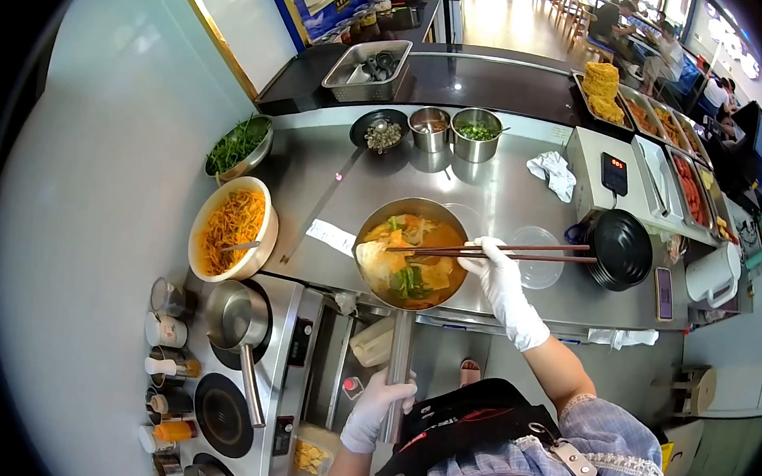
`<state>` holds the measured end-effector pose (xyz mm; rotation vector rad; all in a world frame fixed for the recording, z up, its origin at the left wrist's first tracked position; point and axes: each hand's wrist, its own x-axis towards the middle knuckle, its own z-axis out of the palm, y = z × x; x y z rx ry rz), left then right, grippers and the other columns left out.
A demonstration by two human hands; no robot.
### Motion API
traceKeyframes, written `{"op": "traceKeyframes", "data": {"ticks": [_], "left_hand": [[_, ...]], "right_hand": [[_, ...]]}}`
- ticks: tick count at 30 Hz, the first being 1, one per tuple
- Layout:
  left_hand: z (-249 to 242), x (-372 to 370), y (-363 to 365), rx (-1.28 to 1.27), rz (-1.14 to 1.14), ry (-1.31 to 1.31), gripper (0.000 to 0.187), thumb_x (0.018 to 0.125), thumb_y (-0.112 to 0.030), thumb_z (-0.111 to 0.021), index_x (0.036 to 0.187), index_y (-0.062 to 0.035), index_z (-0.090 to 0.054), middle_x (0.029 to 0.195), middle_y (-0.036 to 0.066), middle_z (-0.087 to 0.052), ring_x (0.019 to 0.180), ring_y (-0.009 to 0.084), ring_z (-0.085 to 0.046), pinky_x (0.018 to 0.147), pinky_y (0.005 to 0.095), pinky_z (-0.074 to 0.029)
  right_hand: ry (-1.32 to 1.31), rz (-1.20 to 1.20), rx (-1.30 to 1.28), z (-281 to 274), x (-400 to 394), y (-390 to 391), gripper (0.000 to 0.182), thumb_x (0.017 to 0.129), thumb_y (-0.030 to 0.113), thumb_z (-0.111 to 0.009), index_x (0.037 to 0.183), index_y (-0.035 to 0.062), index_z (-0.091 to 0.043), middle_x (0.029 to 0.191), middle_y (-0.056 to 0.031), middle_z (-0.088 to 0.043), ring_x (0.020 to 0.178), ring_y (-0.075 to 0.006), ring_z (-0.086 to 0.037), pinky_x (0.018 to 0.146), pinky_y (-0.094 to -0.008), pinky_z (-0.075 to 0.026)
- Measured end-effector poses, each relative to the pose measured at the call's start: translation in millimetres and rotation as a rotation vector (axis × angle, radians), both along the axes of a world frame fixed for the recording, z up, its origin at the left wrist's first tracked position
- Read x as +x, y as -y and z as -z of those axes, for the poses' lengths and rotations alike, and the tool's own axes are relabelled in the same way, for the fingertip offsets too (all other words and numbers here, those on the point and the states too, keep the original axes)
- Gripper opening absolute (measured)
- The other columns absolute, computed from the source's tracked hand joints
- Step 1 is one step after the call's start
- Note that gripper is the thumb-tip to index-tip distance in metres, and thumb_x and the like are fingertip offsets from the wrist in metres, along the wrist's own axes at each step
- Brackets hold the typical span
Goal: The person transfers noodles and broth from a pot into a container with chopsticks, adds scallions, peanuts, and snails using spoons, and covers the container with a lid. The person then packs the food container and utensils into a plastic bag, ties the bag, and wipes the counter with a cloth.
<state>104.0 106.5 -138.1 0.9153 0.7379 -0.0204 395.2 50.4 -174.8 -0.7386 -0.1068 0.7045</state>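
Note:
My left hand (379, 408), in a white glove, is wrapped round the handle (400, 361) of a metal saucepan (411, 204). The saucepan rests at the counter's front edge, its handle pointing toward me. Orange broth (441, 277) with green leaves (409, 282) and pale yellowish pieces fills it. My right hand (494, 275), also gloved, is closed on a pair of long brown chopsticks (545, 258). Their tips reach left into the food. Just behind the right hand lies a clear round lid or dish (538, 272).
Left: a bowl of orange shreds (235, 229), a bowl of greens (240, 146), and a cooktop (280, 354) with another saucepan (237, 312). Behind: a long-handled ladle (383, 135) and two metal cups (476, 132). Right: stacked black bowls (620, 248), a phone (664, 293), a white pitcher (713, 274).

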Motion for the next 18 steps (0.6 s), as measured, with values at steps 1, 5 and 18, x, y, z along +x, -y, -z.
{"op": "traceKeyframes", "data": {"ticks": [1, 5, 18], "left_hand": [[1.0, 9.0, 1.0, -0.002, -0.008, -0.003, 0.024, 0.077, -0.006, -0.062, 0.098, 0.0009, -0.052, 0.067, 0.005, -0.054, 0.057, 0.0135, -0.053, 0.055, 0.0259, -0.042], [1.0, 40.0, 1.3, 0.037, -0.036, -0.017, 0.025, 0.077, -0.009, -0.063, 0.098, -0.0003, -0.052, 0.066, 0.005, -0.054, 0.054, 0.0136, -0.052, 0.053, 0.0260, -0.042], [4.6, 53.0, -68.7, 0.145, -0.013, -0.046, 0.024, 0.075, -0.008, -0.066, 0.094, -0.0001, -0.053, 0.066, 0.004, -0.053, 0.051, 0.0120, -0.051, 0.049, 0.0250, -0.043]], "right_hand": [[-0.012, 0.000, -0.005, 0.4, 9.9, 3.7, 0.011, 0.089, 0.011, -0.056, 0.093, 0.0012, -0.060, 0.094, -0.0140, -0.064, 0.090, -0.0280, -0.064, 0.079, -0.0453, -0.055], [-0.097, 0.011, 0.010, 5.7, 39.9, 13.6, 0.010, 0.089, 0.010, -0.056, 0.094, 0.0025, -0.059, 0.094, -0.0129, -0.062, 0.091, -0.0289, -0.063, 0.084, -0.0475, -0.053], [-0.044, 0.066, 0.067, -39.3, 75.8, -14.3, 0.012, 0.090, 0.013, -0.056, 0.096, 0.0032, -0.060, 0.096, -0.0121, -0.063, 0.089, -0.0265, -0.064, 0.080, -0.0445, -0.055]]}}
